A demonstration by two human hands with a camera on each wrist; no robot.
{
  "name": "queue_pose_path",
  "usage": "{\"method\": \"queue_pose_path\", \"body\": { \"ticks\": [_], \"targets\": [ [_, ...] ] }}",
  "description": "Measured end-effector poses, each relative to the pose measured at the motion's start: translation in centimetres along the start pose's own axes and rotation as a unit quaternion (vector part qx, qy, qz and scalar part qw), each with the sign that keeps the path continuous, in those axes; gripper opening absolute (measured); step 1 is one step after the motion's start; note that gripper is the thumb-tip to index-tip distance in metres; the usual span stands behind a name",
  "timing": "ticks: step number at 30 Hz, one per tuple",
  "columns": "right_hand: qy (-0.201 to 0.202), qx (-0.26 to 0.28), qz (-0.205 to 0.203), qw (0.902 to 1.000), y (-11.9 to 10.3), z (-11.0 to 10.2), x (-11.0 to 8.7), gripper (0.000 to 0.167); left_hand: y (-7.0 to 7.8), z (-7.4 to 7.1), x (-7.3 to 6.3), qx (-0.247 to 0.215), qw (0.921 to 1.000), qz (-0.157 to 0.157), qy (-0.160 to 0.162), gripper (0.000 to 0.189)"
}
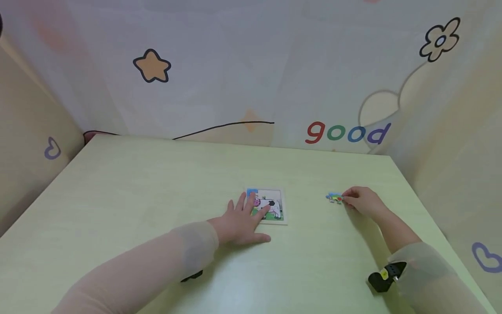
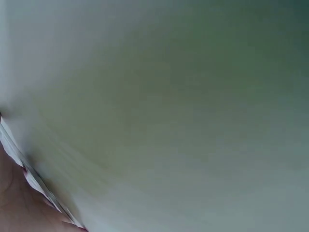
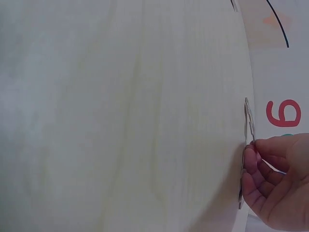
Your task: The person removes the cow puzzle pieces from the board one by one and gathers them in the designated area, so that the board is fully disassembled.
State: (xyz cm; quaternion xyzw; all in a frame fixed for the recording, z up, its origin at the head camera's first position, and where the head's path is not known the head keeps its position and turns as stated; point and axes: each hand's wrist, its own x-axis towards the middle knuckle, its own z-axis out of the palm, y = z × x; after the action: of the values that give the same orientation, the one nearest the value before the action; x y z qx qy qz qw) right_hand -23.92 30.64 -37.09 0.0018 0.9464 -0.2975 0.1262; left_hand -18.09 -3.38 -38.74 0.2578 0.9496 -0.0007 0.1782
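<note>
A small square puzzle tray (image 1: 284,213) with a cow picture lies near the middle of the table. My left hand (image 1: 242,226) lies spread over its left side, fingers straight and apart, hiding part of the picture. In the left wrist view only a strip of the left hand (image 2: 21,205) shows at the lower left. Off to the right of the tray, my right hand (image 1: 364,201) pinches a jigsaw piece (image 1: 334,198) coloured blue, green, yellow and red between thumb and fingertips. Seen edge-on in the right wrist view, the piece (image 3: 249,116) rises thin above the right hand (image 3: 280,181).
The pale table (image 1: 157,183) runs back to a printed cloth wall (image 1: 219,87), with cloth on both sides too. A black wrist camera (image 1: 381,281) hangs under the right sleeve; part of another (image 1: 192,276) shows below the left sleeve.
</note>
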Motion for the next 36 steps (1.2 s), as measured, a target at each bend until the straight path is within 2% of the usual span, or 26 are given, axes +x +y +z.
{"method": "queue_pose_path", "body": {
  "ticks": [7,15,23,29,36],
  "targets": [
    [0.017,-0.03,0.005,0.9994,0.1,-0.2,-0.5,0.024,-0.4,0.4,-0.5,-0.024,0.9996,0.002,0.013,0.08],
    [0.056,-0.052,-0.038,0.9963,-1.0,0.5,-0.3,0.024,-1.0,0.5,-0.8,-0.03,0.9995,-0.012,-0.005,0.079],
    [0.016,-0.012,-0.079,0.9967,-4.7,3.2,0.5,0.022,-1.3,0.5,-0.4,-0.024,0.9993,-0.014,-0.026,0.083],
    [-0.023,0.014,-0.067,0.9974,-7.8,6.2,1.6,0.02,-1.6,0.8,0.0,-0.022,0.9992,-0.01,-0.03,0.084],
    [-0.041,-0.001,-0.091,0.9951,-11.9,9.0,2.1,0.021,-1.5,0.3,-0.4,-0.016,0.9993,-0.008,-0.034,0.083]
  ]
}}
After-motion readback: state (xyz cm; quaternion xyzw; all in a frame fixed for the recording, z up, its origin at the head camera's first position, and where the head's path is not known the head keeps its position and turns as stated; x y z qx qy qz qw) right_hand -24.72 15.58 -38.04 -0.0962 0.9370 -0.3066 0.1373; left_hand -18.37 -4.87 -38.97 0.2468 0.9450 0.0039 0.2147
